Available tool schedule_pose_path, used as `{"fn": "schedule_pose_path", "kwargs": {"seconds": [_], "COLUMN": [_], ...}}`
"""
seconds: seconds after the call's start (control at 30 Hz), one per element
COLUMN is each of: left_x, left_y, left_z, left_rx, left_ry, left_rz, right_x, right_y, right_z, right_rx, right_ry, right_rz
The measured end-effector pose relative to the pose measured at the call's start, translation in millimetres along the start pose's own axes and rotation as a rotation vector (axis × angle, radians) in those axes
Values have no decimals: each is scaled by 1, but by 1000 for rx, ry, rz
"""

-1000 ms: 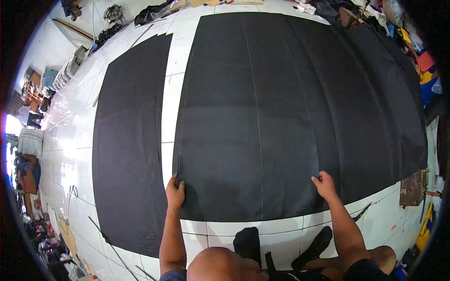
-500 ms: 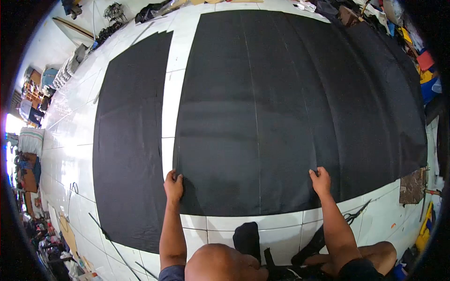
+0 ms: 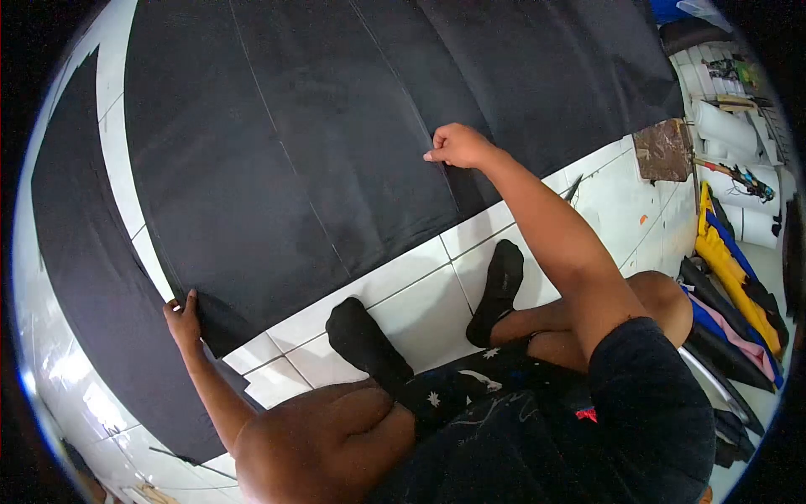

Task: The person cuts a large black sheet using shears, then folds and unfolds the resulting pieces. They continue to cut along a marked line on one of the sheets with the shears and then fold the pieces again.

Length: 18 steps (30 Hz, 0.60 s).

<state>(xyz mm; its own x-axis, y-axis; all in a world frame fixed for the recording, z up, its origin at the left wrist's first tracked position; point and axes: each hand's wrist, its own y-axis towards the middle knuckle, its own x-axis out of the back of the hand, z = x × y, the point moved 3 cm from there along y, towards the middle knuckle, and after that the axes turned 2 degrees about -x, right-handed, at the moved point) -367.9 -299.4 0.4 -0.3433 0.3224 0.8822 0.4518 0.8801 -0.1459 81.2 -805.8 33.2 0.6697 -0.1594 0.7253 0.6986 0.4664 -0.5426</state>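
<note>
A large sheet of black fabric (image 3: 277,109) lies on the tiled floor, with several thin pale lines running along it. At its near left corner my left hand (image 3: 185,323) pinches the edge between thumb and fingers. My right hand (image 3: 460,147) is closed on the fabric further right, thumb and forefinger pressed together by one of the pale lines. To the left lies a narrower black fabric piece (image 3: 80,227), with a strip of white floor between the two. Scissors (image 3: 574,188) show only a dark tip beyond my right forearm.
My feet in black socks (image 3: 361,336) rest on white tiles (image 3: 432,290) near the fabric's front edge. A brown board (image 3: 663,151) touches the right corner. White rolls (image 3: 726,126) and folded coloured cloth (image 3: 735,269) lie along the right side. A thin dark rod (image 3: 180,456) lies lower left.
The view has swung down and to the right, showing my legs and the things on the right. Both hands stay pinched at the fabric; the right sits slightly farther up along its line.
</note>
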Motion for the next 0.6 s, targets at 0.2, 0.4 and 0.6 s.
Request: {"fn": "schedule_pose_path", "kwargs": {"seconds": [0.2, 0.4, 0.6], "left_x": [13, 11, 5], "left_y": [-8, -14, -16], "left_z": [4, 8, 8], "left_rx": [99, 130, 115], "left_ry": [-333, -396, -497], "left_rz": [293, 285, 295], "right_x": [-4, -4, -5], "right_y": [-7, -13, -10], "right_z": [-5, -4, -8], "right_rx": [-26, -40, -58], "right_ry": [82, 132, 116], "right_rz": [15, -12, -22]}}
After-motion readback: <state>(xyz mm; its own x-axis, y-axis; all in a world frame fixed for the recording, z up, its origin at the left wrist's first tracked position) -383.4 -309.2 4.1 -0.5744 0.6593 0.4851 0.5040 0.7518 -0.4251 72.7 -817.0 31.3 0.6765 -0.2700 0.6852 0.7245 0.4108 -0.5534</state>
